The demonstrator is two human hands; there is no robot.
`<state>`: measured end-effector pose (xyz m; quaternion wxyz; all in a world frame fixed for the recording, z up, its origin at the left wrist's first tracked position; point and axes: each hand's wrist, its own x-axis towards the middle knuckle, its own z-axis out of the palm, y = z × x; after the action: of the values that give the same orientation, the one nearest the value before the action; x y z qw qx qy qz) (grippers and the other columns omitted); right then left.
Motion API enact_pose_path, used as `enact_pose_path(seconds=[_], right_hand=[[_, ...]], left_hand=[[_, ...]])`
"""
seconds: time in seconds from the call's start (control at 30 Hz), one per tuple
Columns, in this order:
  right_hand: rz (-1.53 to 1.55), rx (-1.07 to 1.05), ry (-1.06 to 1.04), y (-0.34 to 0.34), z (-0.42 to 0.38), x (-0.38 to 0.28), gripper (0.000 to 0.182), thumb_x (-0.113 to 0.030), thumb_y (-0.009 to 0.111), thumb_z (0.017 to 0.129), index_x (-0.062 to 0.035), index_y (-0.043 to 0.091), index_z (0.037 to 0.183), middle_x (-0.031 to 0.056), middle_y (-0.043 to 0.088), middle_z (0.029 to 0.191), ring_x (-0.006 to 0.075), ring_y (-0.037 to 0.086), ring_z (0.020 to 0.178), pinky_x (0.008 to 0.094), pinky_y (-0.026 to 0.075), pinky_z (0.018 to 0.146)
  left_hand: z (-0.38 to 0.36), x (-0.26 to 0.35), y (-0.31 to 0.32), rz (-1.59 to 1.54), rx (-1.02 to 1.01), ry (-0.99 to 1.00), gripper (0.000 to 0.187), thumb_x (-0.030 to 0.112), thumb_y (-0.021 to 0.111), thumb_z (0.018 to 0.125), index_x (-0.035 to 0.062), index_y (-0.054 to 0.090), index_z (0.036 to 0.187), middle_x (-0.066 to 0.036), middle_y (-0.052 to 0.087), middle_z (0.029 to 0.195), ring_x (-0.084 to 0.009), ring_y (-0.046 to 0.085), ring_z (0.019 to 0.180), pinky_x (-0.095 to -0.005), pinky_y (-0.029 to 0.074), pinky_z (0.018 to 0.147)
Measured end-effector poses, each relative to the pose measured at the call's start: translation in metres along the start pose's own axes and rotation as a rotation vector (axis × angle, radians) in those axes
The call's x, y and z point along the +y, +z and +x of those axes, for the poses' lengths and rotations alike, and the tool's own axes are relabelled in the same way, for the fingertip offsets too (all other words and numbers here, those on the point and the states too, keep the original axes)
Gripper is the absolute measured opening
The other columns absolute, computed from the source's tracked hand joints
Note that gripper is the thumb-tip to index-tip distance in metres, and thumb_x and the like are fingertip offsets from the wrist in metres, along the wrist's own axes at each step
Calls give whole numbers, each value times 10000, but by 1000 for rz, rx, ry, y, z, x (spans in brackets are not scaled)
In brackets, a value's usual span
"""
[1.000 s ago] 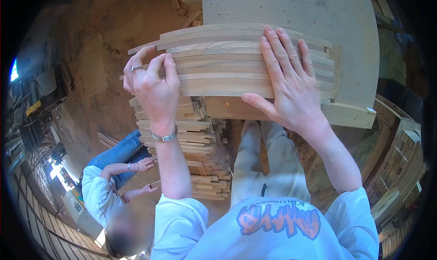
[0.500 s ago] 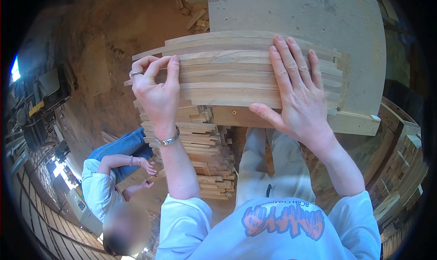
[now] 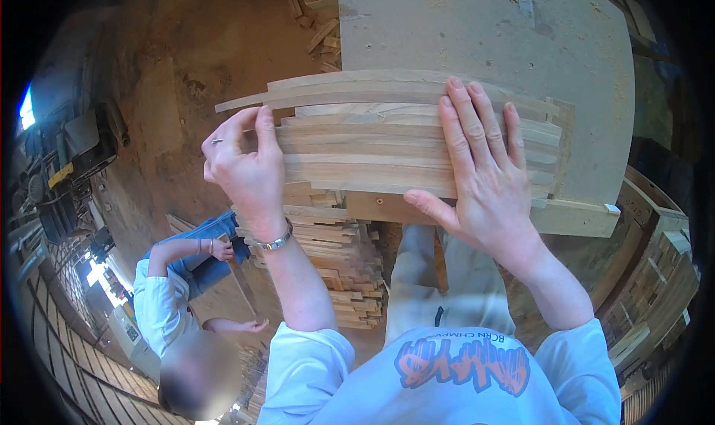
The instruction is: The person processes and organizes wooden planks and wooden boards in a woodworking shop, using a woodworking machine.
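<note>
Several pale wooden strips lie side by side across the edge of a grey board. My left hand is at their left ends, fingers curled and closed round the end of a strip; the exact grip is partly hidden by the hand. My right hand rests flat on top of the strips toward their right side, fingers stretched out and thumb apart. At the far side, two strips reach further left, and a narrow gap separates them from the others near my left hand.
The grey board carries sawdust, with a wooden rail along its near edge. Below stands a stack of wooden strips. At left a co-worker holds a long wooden piece. More stacked wood is at right.
My left hand has shifted left along the strip ends, and its fingers are more curled. My right hand stays flat on the strips. The co-worker now holds a long wooden piece upright.
</note>
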<state>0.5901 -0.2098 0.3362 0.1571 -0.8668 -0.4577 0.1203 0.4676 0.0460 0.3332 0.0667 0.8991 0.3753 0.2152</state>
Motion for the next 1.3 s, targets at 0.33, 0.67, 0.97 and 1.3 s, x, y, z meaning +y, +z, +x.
enact_pose_path(seconds=[0.33, 0.67, 0.97, 1.3], right_hand=[[43, -68, 11, -6, 5, -2, 1014, -724, 570, 870, -44, 349, 1589, 95, 237, 1699, 247, 163, 1589, 584, 13, 1284], [49, -119, -2, -11, 8, -1, 996, -714, 560, 852, -56, 383, 1578, 101, 249, 1696, 252, 182, 1586, 594, 12, 1280], [54, -112, -40, -12, 9, -1, 1050, -666, 676, 782, 5, 409, 1545, 180, 307, 1662, 348, 223, 1568, 614, 48, 1264], [116, -129, 16, -16, 9, 0, 1186, -486, 862, 535, -81, 423, 1560, 82, 288, 1685, 256, 235, 1571, 566, 100, 1289]], left_hand=[[-3, 24, 3, -44, -20, 51, 109, 146, 769, 921, 41, 762, 952, -60, 760, 961, -208, 663, 950, -347, 496, 902], [28, -40, 7, -79, 42, -294, 413, 315, 724, 981, -22, 705, 1218, -146, 757, 1042, -241, 697, 969, -366, 522, 915], [30, -20, 10, 155, 30, -278, 381, 374, 693, 993, 47, 755, 1179, -123, 746, 1147, -258, 672, 1072, -381, 504, 930], [19, 53, 16, 175, -210, 109, 319, 410, 723, 950, 105, 782, 1022, -66, 702, 1264, -265, 603, 1213, -635, 199, 1182]])
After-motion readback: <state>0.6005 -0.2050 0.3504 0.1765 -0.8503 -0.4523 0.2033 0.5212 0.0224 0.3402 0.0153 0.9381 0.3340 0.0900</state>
